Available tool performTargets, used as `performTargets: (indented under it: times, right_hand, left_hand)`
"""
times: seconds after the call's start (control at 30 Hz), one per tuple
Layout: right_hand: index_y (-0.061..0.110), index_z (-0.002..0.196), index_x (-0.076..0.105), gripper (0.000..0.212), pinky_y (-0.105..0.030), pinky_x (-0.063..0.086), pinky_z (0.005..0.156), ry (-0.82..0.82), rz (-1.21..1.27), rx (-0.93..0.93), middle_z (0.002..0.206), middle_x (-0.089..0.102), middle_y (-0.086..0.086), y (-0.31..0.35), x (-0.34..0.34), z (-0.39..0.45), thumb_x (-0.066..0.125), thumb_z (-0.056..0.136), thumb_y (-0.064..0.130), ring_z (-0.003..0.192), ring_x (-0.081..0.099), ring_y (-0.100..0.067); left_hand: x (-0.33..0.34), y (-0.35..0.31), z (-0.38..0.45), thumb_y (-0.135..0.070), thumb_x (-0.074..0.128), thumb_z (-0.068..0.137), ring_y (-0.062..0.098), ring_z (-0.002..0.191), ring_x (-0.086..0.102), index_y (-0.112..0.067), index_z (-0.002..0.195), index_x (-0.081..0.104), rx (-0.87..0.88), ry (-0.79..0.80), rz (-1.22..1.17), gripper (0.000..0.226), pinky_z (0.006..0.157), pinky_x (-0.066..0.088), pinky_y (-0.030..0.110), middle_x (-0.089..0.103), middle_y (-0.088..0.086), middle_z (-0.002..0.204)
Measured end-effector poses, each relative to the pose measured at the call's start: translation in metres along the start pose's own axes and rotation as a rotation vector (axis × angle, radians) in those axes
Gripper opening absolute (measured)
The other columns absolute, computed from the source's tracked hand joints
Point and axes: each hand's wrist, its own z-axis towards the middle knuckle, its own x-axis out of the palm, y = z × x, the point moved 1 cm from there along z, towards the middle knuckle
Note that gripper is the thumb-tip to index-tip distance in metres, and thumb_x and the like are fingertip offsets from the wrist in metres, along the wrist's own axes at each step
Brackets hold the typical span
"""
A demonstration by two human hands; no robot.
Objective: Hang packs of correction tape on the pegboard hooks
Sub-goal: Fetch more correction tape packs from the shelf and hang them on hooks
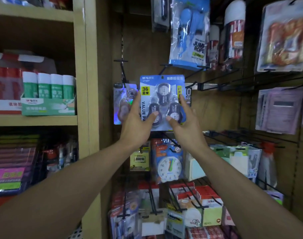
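A blue pack of correction tape (162, 90) with three dark dispensers is held upright in front of the pegboard, its hang hole at the top. My left hand (138, 121) grips its left edge, thumb on the front. My right hand (183, 121) holds the right edge, thumb on the front and fingers behind. A black hook (162, 69) juts out just above the pack. Another correction tape pack (123, 102) hangs to the left on a hook (122, 69), partly behind the held pack.
A jump rope pack (188, 31) hangs above. A toy clock pack (168, 166) and sticky notes hang below. Bare black hooks (233, 80) stick out at right. A wooden shelf post (88, 75) stands left, with green glue sticks (47, 87) beside it.
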Motion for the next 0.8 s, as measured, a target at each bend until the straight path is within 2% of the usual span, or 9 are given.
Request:
performTargets:
  times: [0.07, 0.17, 0.3, 0.4, 0.43, 0.5, 0.6, 0.73, 0.8]
  right_hand:
    - [0.044, 0.158, 0.021, 0.076, -0.011, 0.036, 0.091, 0.039, -0.036, 0.021, 0.155, 0.036, 0.005, -0.009, 0.002, 0.005, 0.065, 0.097, 0.034, 0.121, 0.045, 0.008]
    - [0.041, 0.158, 0.027, 0.073, -0.02, 0.032, 0.101, 0.055, -0.031, 0.06, 0.157, 0.037, 0.002, -0.018, 0.004, 0.01, 0.067, 0.096, 0.036, 0.141, 0.042, -0.013]
    - [0.045, 0.158, 0.02, 0.077, -0.022, 0.037, 0.101, 0.122, -0.1, 0.053, 0.153, 0.045, 0.002, -0.024, 0.005, 0.018, 0.065, 0.096, 0.041, 0.136, 0.049, -0.016]
    - [0.046, 0.159, 0.01, 0.079, -0.026, 0.044, 0.094, 0.209, -0.199, 0.09, 0.151, 0.051, 0.002, -0.024, 0.006, 0.028, 0.061, 0.098, 0.043, 0.123, 0.059, -0.021]
    - [0.047, 0.159, 0.006, 0.081, -0.029, 0.046, 0.093, 0.228, -0.245, 0.093, 0.15, 0.053, -0.002, -0.025, 0.007, 0.031, 0.059, 0.099, 0.045, 0.12, 0.061, -0.024]
    - [0.048, 0.157, -0.003, 0.084, -0.033, 0.051, 0.084, 0.25, -0.328, 0.087, 0.139, 0.062, -0.011, -0.029, 0.009, 0.035, 0.057, 0.099, 0.048, 0.102, 0.066, -0.029]
    - [0.052, 0.155, -0.01, 0.085, -0.036, 0.053, 0.074, 0.27, -0.426, 0.09, 0.126, 0.068, -0.016, -0.033, 0.011, 0.04, 0.053, 0.098, 0.055, 0.083, 0.065, -0.03]
    - [0.052, 0.156, -0.007, 0.084, -0.037, 0.054, 0.084, 0.261, -0.476, 0.094, 0.135, 0.064, -0.011, -0.032, 0.006, 0.044, 0.054, 0.097, 0.057, 0.108, 0.066, -0.034]
    - [0.052, 0.157, -0.004, 0.085, -0.04, 0.055, 0.088, 0.26, -0.487, 0.09, 0.135, 0.064, -0.012, -0.03, 0.004, 0.043, 0.056, 0.097, 0.055, 0.107, 0.067, -0.033]
  left_hand:
    - [0.003, 0.005, -0.004, -0.043, 0.063, 0.086, 0.036, 0.12, 0.055, -0.037, 0.151, 0.018, -0.007, -0.033, 0.031, 0.079, 0.093, 0.051, 0.044, 0.051, 0.017, 0.135]
    - [0.005, 0.013, -0.007, -0.047, 0.06, 0.086, 0.04, 0.108, 0.06, -0.04, 0.147, 0.024, -0.003, -0.042, 0.137, 0.071, 0.082, 0.053, 0.044, 0.057, 0.018, 0.127]
    - [0.006, 0.016, 0.001, -0.047, 0.056, 0.09, 0.028, 0.108, 0.062, -0.043, 0.149, 0.018, 0.017, 0.021, 0.311, 0.069, 0.086, 0.054, 0.042, 0.059, 0.004, 0.131]
    - [0.005, 0.016, 0.014, -0.04, 0.054, 0.094, 0.025, 0.073, 0.061, -0.047, 0.149, 0.013, -0.025, 0.151, 0.393, 0.069, 0.073, 0.056, 0.041, 0.065, 0.005, 0.098]
    - [0.004, 0.016, 0.017, -0.037, 0.054, 0.094, 0.022, 0.064, 0.056, -0.047, 0.149, 0.01, -0.03, 0.196, 0.423, 0.071, 0.069, 0.055, 0.039, 0.059, 0.003, 0.079]
    - [0.002, 0.018, 0.021, -0.034, 0.054, 0.095, 0.014, 0.054, 0.048, -0.048, 0.15, 0.003, -0.028, 0.264, 0.478, 0.075, 0.059, 0.048, 0.034, 0.046, 0.0, 0.063]
    - [0.001, 0.022, 0.024, -0.03, 0.055, 0.095, 0.012, 0.053, 0.048, -0.05, 0.148, -0.005, -0.03, 0.308, 0.513, 0.083, 0.057, 0.048, 0.036, 0.046, 0.002, 0.064]
    - [0.002, 0.022, 0.022, -0.029, 0.055, 0.095, 0.012, 0.054, 0.049, -0.047, 0.149, -0.004, -0.027, 0.302, 0.474, 0.082, 0.059, 0.049, 0.034, 0.048, 0.002, 0.064]
    - [0.003, 0.022, 0.018, -0.03, 0.053, 0.096, 0.02, 0.063, 0.057, -0.045, 0.15, -0.001, -0.027, 0.294, 0.467, 0.079, 0.06, 0.049, 0.034, 0.051, 0.003, 0.067]
